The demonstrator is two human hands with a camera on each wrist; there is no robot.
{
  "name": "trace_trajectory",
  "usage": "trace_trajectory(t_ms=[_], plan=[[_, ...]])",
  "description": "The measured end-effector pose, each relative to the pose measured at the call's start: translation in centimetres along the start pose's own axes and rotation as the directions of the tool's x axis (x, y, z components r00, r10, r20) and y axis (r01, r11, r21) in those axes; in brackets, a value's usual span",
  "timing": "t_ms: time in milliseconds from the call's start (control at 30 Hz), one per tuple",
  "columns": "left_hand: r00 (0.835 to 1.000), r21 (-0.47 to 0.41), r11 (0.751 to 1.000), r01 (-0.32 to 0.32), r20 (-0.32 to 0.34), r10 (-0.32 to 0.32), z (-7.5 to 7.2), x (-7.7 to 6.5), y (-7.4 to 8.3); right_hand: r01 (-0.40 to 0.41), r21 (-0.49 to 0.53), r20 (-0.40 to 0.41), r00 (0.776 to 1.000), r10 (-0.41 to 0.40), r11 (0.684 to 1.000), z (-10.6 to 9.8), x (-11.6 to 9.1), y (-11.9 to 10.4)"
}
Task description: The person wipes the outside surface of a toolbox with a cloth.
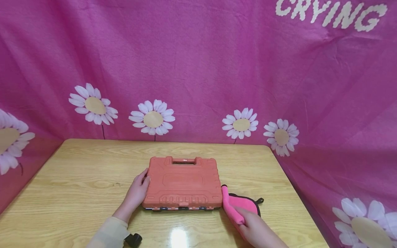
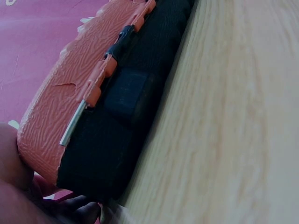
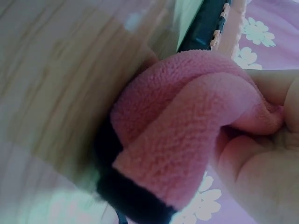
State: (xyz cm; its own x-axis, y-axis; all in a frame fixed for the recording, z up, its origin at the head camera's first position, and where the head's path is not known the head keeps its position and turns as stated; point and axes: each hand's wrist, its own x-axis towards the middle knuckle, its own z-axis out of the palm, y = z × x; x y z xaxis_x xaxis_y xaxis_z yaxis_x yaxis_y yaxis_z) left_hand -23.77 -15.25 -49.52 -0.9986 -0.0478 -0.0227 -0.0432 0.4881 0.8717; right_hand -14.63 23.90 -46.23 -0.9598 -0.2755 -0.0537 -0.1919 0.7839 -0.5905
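In the head view, an orange-red plastic tool case (image 1: pixel 183 191) lies flat at the middle of the wooden table (image 1: pixel 93 172), its handle (image 1: pixel 184 161) on the far side. The left hand (image 1: pixel 138 189) holds the case by its left side. Just beside the right side is a pink cloth with black edging (image 1: pixel 246 203), partly folded over, and the right hand (image 1: pixel 258 229) grips it. Behind hangs a magenta curtain with daisies (image 1: pixel 198 69).

In the left wrist view, the thumb is against the lid at one corner, above the black lower shell (image 2: pixel 103 154); the other fingers are partly hidden.

In the right wrist view, the fluffy cloth is pinched between thumb and fingers, its fold bending above the table.
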Motion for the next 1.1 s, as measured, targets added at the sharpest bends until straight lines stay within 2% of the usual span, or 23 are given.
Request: trace_trajectory(t_ms=[300,433,567,667,700,767,967,1100], plan=[[1.000,-0.007,1.000,0.010,0.016,-0.010,-0.1,0.0,0.1,-0.040,0.011,-0.009,0.999,0.040,0.999,0.5,-0.1,-0.5],[1.000,-0.016,1.000,0.011,0.020,-0.011,0.0,0.0,0.1,-0.021,0.040,-0.008,1.000,0.022,0.999,0.8,0.1,-0.8],[1.000,-0.017,1.000,0.012,0.016,-0.012,0.0,0.1,0.0,0.118,0.188,0.000,0.993,-0.120,0.975,0.9,0.9,-1.3],[1.000,-0.017,1.000,0.011,0.012,-0.011,0.0,0.0,0.0,0.206,0.200,-0.033,0.978,-0.204,0.958,1.1,1.3,-1.5],[1.000,-0.016,1.000,0.012,0.012,-0.012,0.0,0.0,0.0,0.209,0.180,-0.044,0.978,-0.205,0.961,1.1,1.2,-1.6],[1.000,-0.013,1.000,0.013,0.013,-0.013,0.0,0.1,0.0,0.223,0.071,-0.086,0.972,-0.217,0.972,1.2,1.1,-1.6],[1.000,-0.013,1.000,0.013,0.018,-0.013,-0.1,0.0,0.1,0.158,0.002,-0.083,0.984,-0.157,0.987,1.3,0.6,-2.0],[1.000,-0.009,1.000,0.007,0.016,-0.007,-0.1,0.0,0.0,0.173,-0.035,-0.069,0.982,-0.175,0.984,1.4,0.6,-2.2]])
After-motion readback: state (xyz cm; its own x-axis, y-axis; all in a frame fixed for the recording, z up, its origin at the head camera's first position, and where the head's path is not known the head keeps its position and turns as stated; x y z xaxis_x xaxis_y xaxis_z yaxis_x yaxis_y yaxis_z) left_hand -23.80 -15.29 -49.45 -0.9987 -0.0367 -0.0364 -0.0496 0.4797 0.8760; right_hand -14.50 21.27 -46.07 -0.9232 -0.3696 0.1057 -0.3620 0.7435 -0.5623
